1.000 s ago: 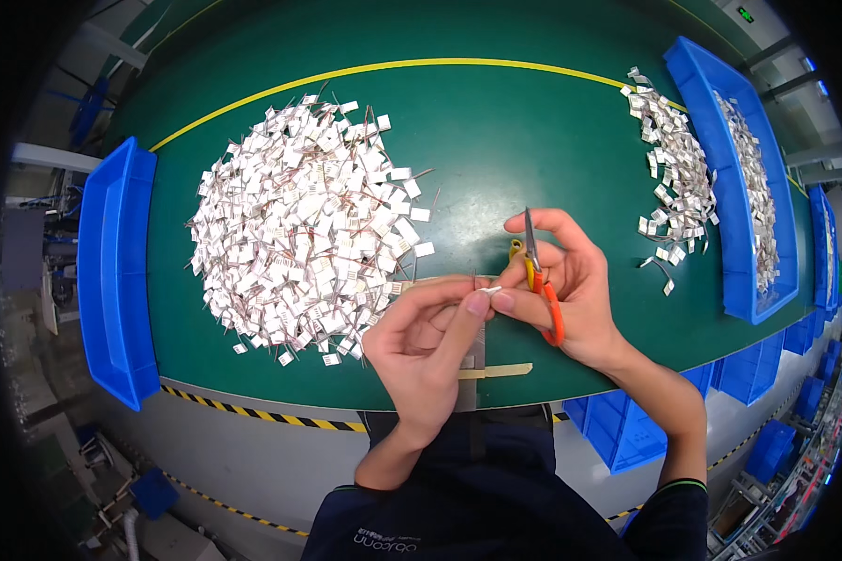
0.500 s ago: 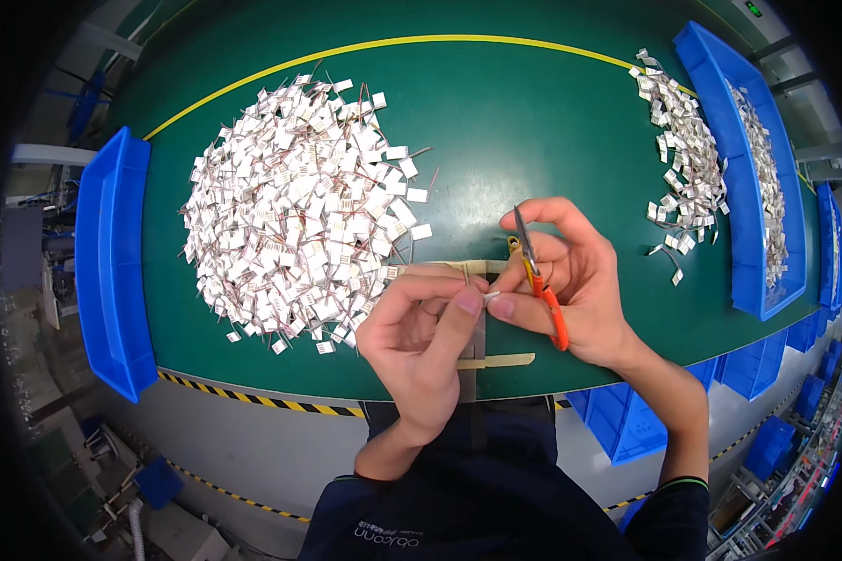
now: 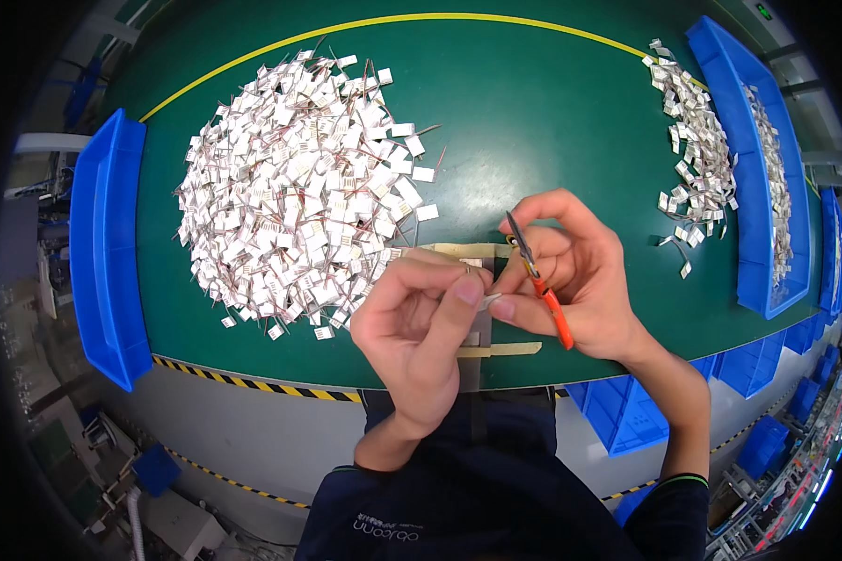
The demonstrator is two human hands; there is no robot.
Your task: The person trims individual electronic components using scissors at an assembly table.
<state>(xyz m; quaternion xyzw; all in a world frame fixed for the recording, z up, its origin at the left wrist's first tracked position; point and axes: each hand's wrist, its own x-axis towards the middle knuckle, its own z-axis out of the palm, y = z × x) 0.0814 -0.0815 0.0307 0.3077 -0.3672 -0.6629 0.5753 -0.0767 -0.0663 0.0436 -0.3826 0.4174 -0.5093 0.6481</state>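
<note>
Close together over the near edge of the green table, my two hands meet at a small white piece [image 3: 489, 300], mostly hidden by fingertips. It looks like one of the white wired connectors from the pile. My left hand [image 3: 412, 323] pinches it between thumb and forefinger. A pair of scissors [image 3: 554, 313] with orange handles rests in my right hand [image 3: 585, 280], dark blades pointing up and away, while that hand's thumb and a fingertip also reach the white piece. Left of my hands lies a large heap of white connectors [image 3: 290, 196] with short thin wires.
An upright-sided blue bin [image 3: 112, 252] stands at the table's left end. On the right, a smaller heap of connectors [image 3: 702, 159] lies beside a blue bin [image 3: 753, 280] containing more. Tan tape strips [image 3: 515, 350] cross the near table edge. More blue bins [image 3: 622, 416] sit below.
The view has shifted slightly, so the table and heaps appear a little higher. The scissors have turned slightly in my right hand. Both hands stay together at the white piece.
</note>
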